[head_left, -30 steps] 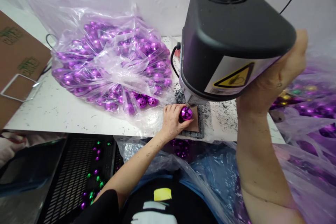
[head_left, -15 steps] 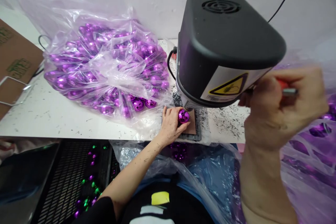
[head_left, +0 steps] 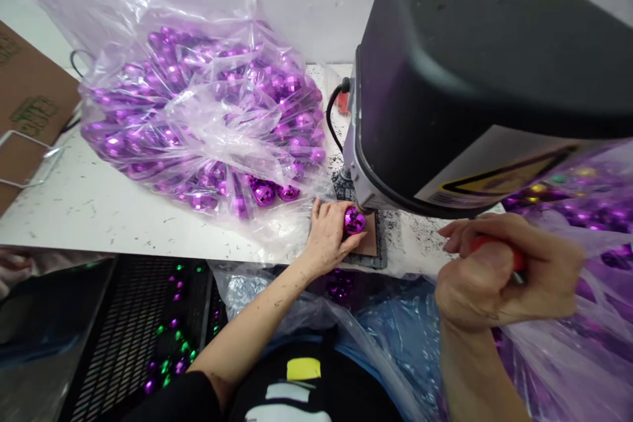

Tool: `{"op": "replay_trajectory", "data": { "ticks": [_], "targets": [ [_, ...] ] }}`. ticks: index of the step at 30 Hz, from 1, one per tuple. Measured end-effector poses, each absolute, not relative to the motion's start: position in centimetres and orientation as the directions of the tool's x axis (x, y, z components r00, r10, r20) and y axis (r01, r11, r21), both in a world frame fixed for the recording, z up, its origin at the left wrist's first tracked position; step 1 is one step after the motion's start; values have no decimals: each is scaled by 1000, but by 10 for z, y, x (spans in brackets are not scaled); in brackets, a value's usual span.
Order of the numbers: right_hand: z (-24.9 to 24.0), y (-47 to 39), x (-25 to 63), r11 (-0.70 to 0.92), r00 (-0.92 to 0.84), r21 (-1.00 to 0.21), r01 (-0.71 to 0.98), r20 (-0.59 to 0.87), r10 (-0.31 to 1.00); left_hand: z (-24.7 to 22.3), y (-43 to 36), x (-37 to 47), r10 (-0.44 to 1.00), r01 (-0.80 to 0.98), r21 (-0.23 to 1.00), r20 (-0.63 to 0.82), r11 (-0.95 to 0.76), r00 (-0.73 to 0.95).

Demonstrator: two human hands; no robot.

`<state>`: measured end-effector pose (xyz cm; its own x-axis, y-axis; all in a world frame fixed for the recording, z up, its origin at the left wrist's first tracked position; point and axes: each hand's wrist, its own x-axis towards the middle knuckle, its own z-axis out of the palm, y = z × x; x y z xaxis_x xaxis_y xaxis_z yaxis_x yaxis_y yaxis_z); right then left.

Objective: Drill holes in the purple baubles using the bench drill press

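Observation:
My left hand [head_left: 330, 236] grips a shiny purple faceted ball [head_left: 355, 220] over a small brown pad [head_left: 367, 244] on a dark base plate. Right above the ball is the lower tip of a black machine [head_left: 425, 86] with a yellow warning label. My right hand [head_left: 504, 273] is wrapped round a red handle [head_left: 497, 250] with a metal end, to the right of the machine and nearer the camera. To the left lies a clear plastic bag [head_left: 212, 125] full of purple balls.
A cardboard box [head_left: 34, 92] with a wire frame stands at the far left. Purple plastic bags [head_left: 583, 343] fill the right side. Below the white table [head_left: 99, 211] are a black crate [head_left: 121, 316] holding green and purple balls, and blue plastic [head_left: 400, 330].
My right hand has come down and slightly left with the red handle. The machine's head looks larger and farther right. My left hand stays on the ball, a little farther right in view.

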<state>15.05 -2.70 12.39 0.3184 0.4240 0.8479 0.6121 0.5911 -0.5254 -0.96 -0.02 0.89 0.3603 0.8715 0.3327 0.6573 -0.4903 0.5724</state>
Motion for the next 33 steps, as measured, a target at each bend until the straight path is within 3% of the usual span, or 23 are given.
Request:
{"op": "replay_trajectory", "data": {
  "ticks": [12,29,33],
  "targets": [
    [107,-10,146,682,380,-425,595,897,228,3,-1,-8,869,682,540,347,-492,353],
    [99,-13,144,602,357,-420,679,906,229,12,-3,-8,879,675,565,338,-475,335],
    [84,-18,148,581,345,-472,663,882,322,11,-2,-7,877,675,562,345,-478,333]
  ]
}}
